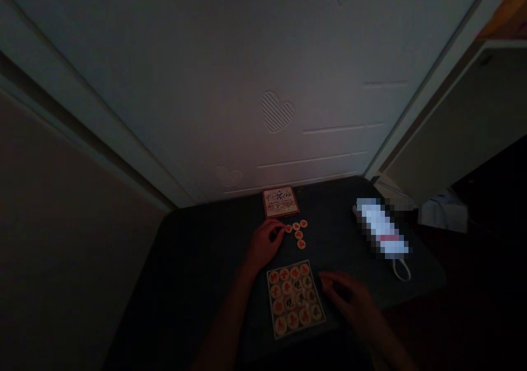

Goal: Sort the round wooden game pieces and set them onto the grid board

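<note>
My left hand (267, 243) reaches over the dark table, its thumb and index finger pinched at the left end of a small T-shaped group of round game pieces (298, 234) with red characters. Its fingertips touch or nearly touch the leftmost piece (289, 229). Close to the right edge of a square open box (274, 327) is my right hand (345, 294), with one round piece (326, 282) between thumb and fingers. Rows of round pieces with red or black characters fill that box.
A printed box lid (280, 202) lies at the back of the dark table (197, 250), against a pale panel with heart reliefs. On the right lies a bright, blurred-out device (382, 229) with a white loop strap (402, 270). White papers (442, 213) show beyond the table's right side.
</note>
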Demonstrator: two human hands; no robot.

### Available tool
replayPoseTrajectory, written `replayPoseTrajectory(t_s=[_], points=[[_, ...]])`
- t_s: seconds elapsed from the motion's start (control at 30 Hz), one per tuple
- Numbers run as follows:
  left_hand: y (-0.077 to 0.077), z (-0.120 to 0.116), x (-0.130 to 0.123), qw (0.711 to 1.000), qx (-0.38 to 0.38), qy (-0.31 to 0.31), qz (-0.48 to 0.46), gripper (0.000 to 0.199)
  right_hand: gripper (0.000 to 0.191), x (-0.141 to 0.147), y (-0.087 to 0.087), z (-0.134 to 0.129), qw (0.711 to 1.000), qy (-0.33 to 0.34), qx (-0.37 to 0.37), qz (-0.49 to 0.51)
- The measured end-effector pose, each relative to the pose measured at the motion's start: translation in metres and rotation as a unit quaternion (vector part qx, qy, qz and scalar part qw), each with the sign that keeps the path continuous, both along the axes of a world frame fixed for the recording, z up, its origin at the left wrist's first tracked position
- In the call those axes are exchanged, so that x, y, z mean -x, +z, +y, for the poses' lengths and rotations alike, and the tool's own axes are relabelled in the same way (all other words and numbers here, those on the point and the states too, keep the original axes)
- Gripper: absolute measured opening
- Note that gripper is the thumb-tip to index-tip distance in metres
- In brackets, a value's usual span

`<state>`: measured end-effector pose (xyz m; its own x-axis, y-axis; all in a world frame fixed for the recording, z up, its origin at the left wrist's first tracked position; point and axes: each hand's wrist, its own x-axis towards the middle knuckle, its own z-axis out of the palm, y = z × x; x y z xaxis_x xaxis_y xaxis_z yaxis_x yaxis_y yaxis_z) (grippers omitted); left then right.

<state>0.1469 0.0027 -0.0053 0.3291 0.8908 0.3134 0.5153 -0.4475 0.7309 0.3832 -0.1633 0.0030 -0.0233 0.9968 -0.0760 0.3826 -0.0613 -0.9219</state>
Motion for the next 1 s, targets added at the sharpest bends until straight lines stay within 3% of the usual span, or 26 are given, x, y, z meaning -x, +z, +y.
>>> replayPoseTrajectory(t_s=[0.27, 0.43, 0.67, 1.0], points=[[-0.004, 0.001, 0.000, 1.000, -0.001, 0.000, -0.005, 0.015, 0.030, 0.005, 0.006, -0.001, 1.000, 0.020, 0.021, 0.001], [-0.003, 0.002, 0.000, 1.000, 0.004, -0.005, -0.006, 0.015, 0.033, 0.014, 0.011, 0.000, 1.000, -0.017, 0.019, 0.014], [-0.002, 0.001, 0.000, 1.000, 0.007, -0.005, -0.004, 0.015, 0.023, 0.022, 0.015, 0.006, 0.998, 0.014, -0.045, -0.038], [-0.001, 0.001, 0.000, 1.000, 0.003, -0.004, -0.005, 0.014, 0.018, 0.035, 0.003, 0.005, 0.991, 0.012, -0.082, -0.105]])
